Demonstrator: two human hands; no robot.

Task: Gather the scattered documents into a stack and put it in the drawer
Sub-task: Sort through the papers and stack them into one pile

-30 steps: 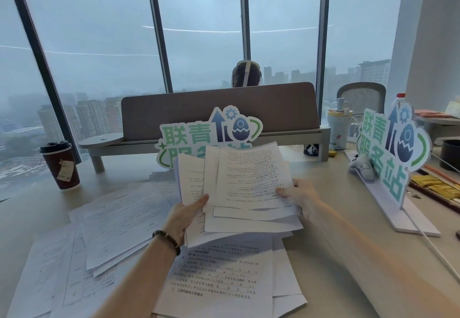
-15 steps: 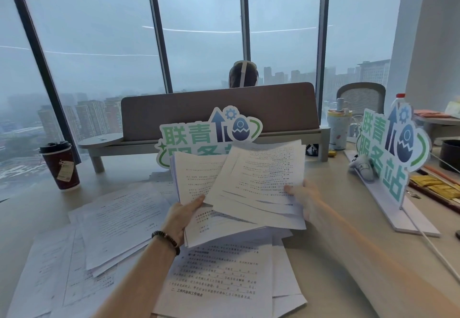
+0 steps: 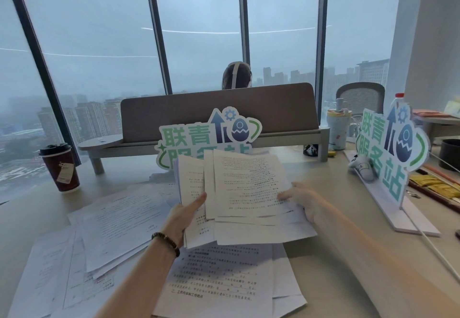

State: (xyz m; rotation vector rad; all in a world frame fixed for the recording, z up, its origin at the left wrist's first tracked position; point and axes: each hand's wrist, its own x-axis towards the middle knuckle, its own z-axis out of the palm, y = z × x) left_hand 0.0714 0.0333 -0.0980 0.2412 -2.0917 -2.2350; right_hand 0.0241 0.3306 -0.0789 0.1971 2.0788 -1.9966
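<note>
Coffee cup [image 3: 60, 168] stands left of papers [image 3: 124, 225] on desk [image 3: 348, 255].

A green-and-blue cut-out sign [image 3: 209, 138] at the middle of the surface reads "联青"; its lower line is half hidden by papers. A matching sign [image 3: 390, 153] on the right reads "联青服务站". The print on the white paper sheets [image 3: 216, 283] is too blurred to read.

**Hidden, cropped, blurred**

Lower half of centre sign [image 3: 209, 141] covered by held sheets [image 3: 246, 193]. Right hand [image 3: 305, 204] and forearm motion-blurred; fingers mostly behind the paper. Loose pages [image 3: 44, 280] cut off at bottom edge. Small print unreadable. Head beyond divider [image 3: 219, 108] only partly visible.
</note>
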